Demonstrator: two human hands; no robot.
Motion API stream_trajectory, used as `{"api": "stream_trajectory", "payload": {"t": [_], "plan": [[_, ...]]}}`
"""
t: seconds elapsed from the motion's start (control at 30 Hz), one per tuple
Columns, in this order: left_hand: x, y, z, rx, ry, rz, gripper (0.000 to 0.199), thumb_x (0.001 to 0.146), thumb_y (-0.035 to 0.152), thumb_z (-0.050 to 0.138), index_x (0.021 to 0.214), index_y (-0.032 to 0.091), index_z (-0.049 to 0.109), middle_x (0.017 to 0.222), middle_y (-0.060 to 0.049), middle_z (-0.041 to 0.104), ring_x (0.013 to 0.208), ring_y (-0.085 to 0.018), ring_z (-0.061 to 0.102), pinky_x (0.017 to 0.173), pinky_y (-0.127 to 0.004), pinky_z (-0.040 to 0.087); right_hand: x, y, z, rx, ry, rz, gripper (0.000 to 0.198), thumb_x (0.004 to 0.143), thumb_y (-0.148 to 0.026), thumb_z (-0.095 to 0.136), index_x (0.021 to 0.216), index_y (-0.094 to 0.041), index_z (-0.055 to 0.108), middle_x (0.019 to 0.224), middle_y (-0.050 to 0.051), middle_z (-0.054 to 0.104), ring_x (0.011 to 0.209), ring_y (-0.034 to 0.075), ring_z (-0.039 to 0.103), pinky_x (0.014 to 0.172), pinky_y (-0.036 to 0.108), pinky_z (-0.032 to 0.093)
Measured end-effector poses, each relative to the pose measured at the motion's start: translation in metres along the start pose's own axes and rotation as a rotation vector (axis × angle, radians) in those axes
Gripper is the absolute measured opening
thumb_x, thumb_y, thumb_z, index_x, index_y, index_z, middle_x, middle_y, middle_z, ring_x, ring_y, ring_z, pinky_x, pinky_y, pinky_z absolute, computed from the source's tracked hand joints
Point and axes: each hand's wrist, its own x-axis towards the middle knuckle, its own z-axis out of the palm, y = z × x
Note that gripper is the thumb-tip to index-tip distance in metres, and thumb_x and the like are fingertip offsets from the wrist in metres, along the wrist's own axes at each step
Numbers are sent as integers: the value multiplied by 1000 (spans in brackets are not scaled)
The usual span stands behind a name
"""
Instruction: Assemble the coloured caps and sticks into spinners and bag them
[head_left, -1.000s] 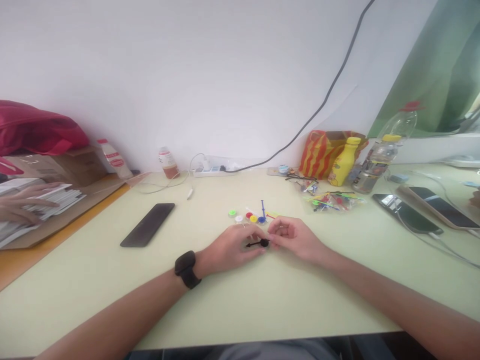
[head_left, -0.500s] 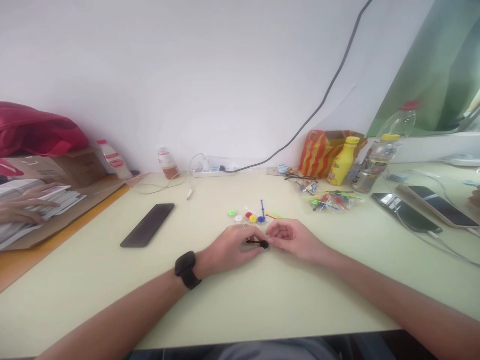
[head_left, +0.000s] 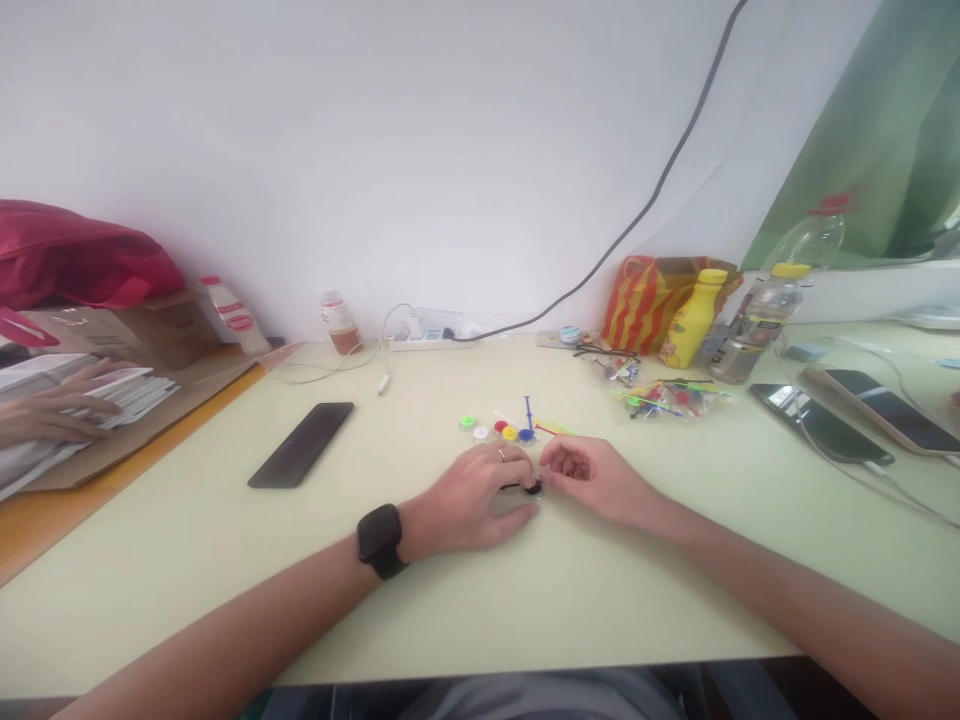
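On the table, between my two hands, lies a small black disc with a thin black stick pointing left; part of both is hidden by my fingers. My left hand, with a ring and a black watch on the wrist, rests over it: the index finger touches the disc's top and the thumb lies stretched out below, apart from it. Close on the right is my right hand, fingers curled and thumb near the index fingertip at the disc's edge. Whatever sits in that pinch is too small to make out.
Beyond my hands lie small green, white, red, yellow and blue discs, plus coloured sticks. Bags of parts, bottles and phones stand right; a black phone lies left. Another person's hand touches white stacks.
My left thumb has moved down, away from the black disc, and the left index finger now covers more of it. The right hand stays close beside it. The view has shifted slightly.
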Motion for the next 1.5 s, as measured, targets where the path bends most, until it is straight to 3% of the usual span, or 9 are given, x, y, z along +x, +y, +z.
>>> {"api": "stream_trajectory", "payload": {"t": [0.17,0.3,0.47,0.6,0.73,0.97,1.17,1.3,1.5], "plan": [[0,3,1,21,-28,14,12,92,30,65,102,24,63,114,-9,70,106,-29,65,96,-43,50,-6,-4,-5,-109,4,-1,28,92,-48,69,95,-20,69,79,2,65,69,17,56,61,31,47],[-2,3,-3,-5,28,-15,23,93,36,69,112,25,63,123,-9,69,114,-30,64,101,-45,49,-12,-9,-14,-221,116,-30,27,94,-47,65,108,-23,68,92,6,70,71,19,62,61,33,50],[-1,-1,-11,-29,203,-111,20,100,37,63,117,26,63,123,-8,69,120,-28,61,106,-44,47,-19,-18,-16,-198,188,38,44,93,-51,67,129,-26,59,72,0,63,63,20,60,60,33,49],[0,-9,-14,-11,308,-173,16,104,34,58,115,25,65,116,-7,70,112,-25,63,100,-40,49,-21,-26,-18,138,45,146,36,96,-60,60,101,-25,62,49,-9,35,44,12,30,44,27,25],[0,-15,-15,19,365,-225,14,105,33,56,110,24,65,109,-6,71,105,-23,64,94,-39,50,-15,-25,-27,342,150,125,40,93,-65,61,88,-25,59,49,-11,25,46,10,13,44,27,12],[-1,-28,-17,56,280,-205,21,105,25,50,117,26,67,116,-5,71,115,-25,60,102,-43,50,-4,-10,-35,21,208,71,42,94,-64,61,86,-23,60,57,-6,38,51,12,31,49,28,23],[-2,-39,-17,100,233,-150,26,105,24,49,121,25,70,120,-7,72,118,-26,60,104,-47,50,2,6,-42,-472,208,-123,23,98,-40,57,97,-22,71,77,3,63,67,19,53,62,34,42],[-2,-45,-17,138,203,-147,32,105,22,47,129,26,68,127,-7,71,121,-27,59,106,-49,50,3,16,-46,-579,165,-187,22,98,-30,57,110,-24,75,96,8,69,92,26,64,82,40,50],[-4,-52,-16,187,113,-113,42,103,18,46,142,27,62,140,-6,68,129,-31,54,110,-54,46,4,20,-48,-656,115,-204,25,100,-25,54,114,-25,75,100,9,69,98,28,64,89,44,50]]}}
